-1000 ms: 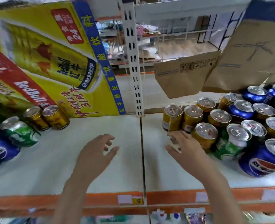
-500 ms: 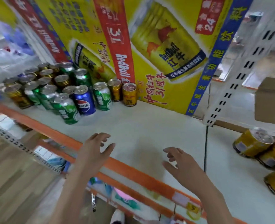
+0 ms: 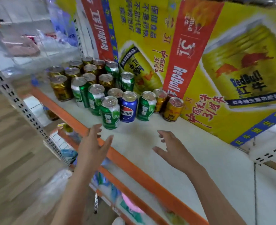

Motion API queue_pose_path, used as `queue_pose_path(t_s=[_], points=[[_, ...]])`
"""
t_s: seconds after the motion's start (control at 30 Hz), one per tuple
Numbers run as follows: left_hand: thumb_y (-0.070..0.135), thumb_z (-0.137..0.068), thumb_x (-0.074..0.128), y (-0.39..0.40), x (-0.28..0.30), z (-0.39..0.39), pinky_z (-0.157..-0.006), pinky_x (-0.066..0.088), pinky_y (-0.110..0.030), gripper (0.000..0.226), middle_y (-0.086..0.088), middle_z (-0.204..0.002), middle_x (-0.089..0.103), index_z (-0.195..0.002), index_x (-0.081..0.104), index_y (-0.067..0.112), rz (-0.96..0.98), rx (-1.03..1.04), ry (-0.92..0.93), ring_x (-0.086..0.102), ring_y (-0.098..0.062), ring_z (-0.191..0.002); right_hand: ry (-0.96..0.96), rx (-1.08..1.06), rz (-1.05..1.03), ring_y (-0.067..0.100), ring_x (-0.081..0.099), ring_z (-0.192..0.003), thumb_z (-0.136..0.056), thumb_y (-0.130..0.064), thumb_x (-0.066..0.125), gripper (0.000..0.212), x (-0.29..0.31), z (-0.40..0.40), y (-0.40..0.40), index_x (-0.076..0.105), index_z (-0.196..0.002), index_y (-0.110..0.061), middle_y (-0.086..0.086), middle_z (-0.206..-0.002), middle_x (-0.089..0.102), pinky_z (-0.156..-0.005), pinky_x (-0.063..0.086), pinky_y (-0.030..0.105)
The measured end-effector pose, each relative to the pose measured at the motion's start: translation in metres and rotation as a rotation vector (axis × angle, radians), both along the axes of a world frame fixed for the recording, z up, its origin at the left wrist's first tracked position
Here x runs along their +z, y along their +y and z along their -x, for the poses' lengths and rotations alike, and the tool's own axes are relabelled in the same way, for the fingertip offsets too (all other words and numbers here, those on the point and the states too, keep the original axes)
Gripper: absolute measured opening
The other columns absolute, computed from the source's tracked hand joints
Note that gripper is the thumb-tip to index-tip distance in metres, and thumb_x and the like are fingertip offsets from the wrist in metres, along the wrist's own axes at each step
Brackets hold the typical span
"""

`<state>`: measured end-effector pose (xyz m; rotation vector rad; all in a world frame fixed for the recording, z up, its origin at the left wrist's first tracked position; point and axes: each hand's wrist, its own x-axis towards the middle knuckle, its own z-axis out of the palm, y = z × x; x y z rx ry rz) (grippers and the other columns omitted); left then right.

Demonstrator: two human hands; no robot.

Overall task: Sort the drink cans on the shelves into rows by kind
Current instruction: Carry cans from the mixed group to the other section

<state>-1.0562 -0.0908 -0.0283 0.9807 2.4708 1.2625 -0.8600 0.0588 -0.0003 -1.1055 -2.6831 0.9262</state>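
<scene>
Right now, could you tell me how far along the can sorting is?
Barely started. The gold cans partly cluster at the back, but green cans and one blue can stand mixed among them. The left hand and right hand hover open, holding nothing. All the rows remain to be made.

Bright even light, soft shadows on shelf; motion blur, edges warped

Single head view, tilted, looking forward and down from close in front of the shelf; cans cluster toward its far-left end.
</scene>
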Motion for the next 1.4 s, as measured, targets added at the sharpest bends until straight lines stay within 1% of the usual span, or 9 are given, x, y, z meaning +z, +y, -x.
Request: queue_pose_path(t_s=[0.2, 0.37, 0.47, 0.63, 0.87, 1.03, 1.2, 1.33, 1.4], points=[[0.038, -0.078, 0.072, 0.046, 0.003, 0.037, -0.093, 0.045, -0.041, 0.081, -0.010, -0.136, 0.040, -0.140, 0.031, 0.007, -0.130, -0.013, -0.010, 0.046, -0.027, -0.121, 0.082, -0.201, 0.052, 0.017, 0.046, -0.123, -0.087, -0.030, 0.064, 0.070, -0.001, 0.055, 0.031, 0.025, -0.144, -0.016, 0.005, -0.142, 0.039, -0.091, 0.038, 0.023], [0.037, -0.073, 0.077, 0.063, -0.007, 0.046, -0.086, 0.044, -0.039, 0.073, -0.011, -0.124, 0.050, -0.127, 0.040, 0.005, -0.127, -0.005, -0.057, 0.050, -0.031, -0.114, 0.307, -0.399, 0.124, 0.015, 0.050, -0.119, -0.059, -0.060, 0.072, 0.091, 0.006, 0.098, 0.060, 0.041, -0.134, -0.019, -0.001, -0.133, 0.049, -0.102, 0.043, 0.039], [0.044, -0.072, 0.076, 0.062, -0.008, 0.050, -0.078, 0.043, -0.035, 0.068, -0.007, -0.118, 0.054, -0.119, 0.043, 0.008, -0.083, 0.008, -0.067, 0.052, -0.028, -0.110, 0.396, -0.446, 0.230, 0.007, 0.039, -0.117, -0.073, -0.041, 0.076, 0.080, 0.009, 0.119, 0.069, 0.034, -0.139, -0.022, -0.010, -0.126, 0.043, -0.098, 0.034, 0.025], [0.045, -0.069, 0.077, 0.062, -0.005, 0.054, -0.074, 0.041, -0.031, 0.066, -0.005, -0.117, 0.056, -0.116, 0.046, 0.010, -0.048, 0.006, -0.079, 0.054, -0.026, -0.107, 0.395, -0.484, 0.161, 0.017, 0.044, -0.124, -0.068, -0.040, 0.080, 0.081, 0.000, 0.119, 0.068, 0.038, -0.135, -0.021, -0.001, -0.135, 0.047, -0.100, 0.039, 0.032], [0.034, -0.065, 0.082, 0.050, 0.003, 0.033, -0.064, 0.038, -0.020, 0.061, 0.005, -0.110, 0.060, -0.115, 0.050, 0.022, -0.111, -0.062, -0.102, 0.058, -0.013, -0.093, 0.409, -0.545, 0.002, 0.016, 0.049, -0.107, -0.069, -0.034, 0.081, 0.066, -0.005, 0.058, 0.026, 0.050, -0.124, -0.014, 0.003, -0.119, 0.052, -0.083, 0.036, 0.024], [0.030, -0.065, 0.084, 0.059, 0.017, -0.021, -0.062, 0.040, 0.000, 0.058, 0.027, -0.096, 0.058, -0.110, 0.048, 0.034, -0.153, -0.261, -0.262, 0.051, 0.019, -0.083, 0.412, -0.651, 0.025, 0.014, 0.048, -0.101, -0.070, -0.034, 0.080, 0.064, 0.002, -0.004, 0.008, 0.051, -0.122, -0.011, -0.001, -0.112, 0.051, -0.085, 0.042, 0.027], [0.032, -0.062, 0.086, 0.091, 0.025, -0.084, -0.066, 0.043, -0.003, 0.055, 0.028, -0.093, 0.056, -0.100, 0.047, 0.038, -0.119, -0.477, -0.283, 0.052, 0.015, -0.083, 0.418, -0.772, -0.054, 0.013, 0.048, -0.091, -0.069, -0.030, 0.081, 0.053, 0.011, -0.082, -0.014, 0.052, -0.110, -0.012, -0.001, -0.102, 0.051, -0.077, 0.036, 0.021], [0.026, -0.056, 0.090, 0.120, 0.026, -0.143, -0.081, 0.055, -0.034, 0.060, 0.021, -0.101, 0.061, -0.099, 0.050, 0.039, -0.073, -0.676, -0.311, 0.059, -0.005, -0.097, 0.477, -0.884, -0.104, 0.005, 0.052, -0.081, -0.067, -0.027, 0.082, 0.044, 0.015, -0.148, -0.032, 0.049, -0.097, -0.028, -0.004, -0.097, 0.053, -0.066, 0.037, 0.008], [0.023, -0.057, 0.089, 0.131, 0.028, -0.178, -0.081, 0.053, -0.033, 0.063, 0.015, -0.102, 0.063, -0.107, 0.052, 0.031, -0.040, -0.774, -0.315, 0.060, -0.014, -0.101, 0.489, -0.961, -0.127, -0.002, 0.052, -0.079, -0.067, -0.025, 0.082, 0.045, 0.016, -0.180, -0.042, 0.046, -0.092, -0.035, -0.004, -0.098, 0.053, -0.066, 0.038, 0.004]])
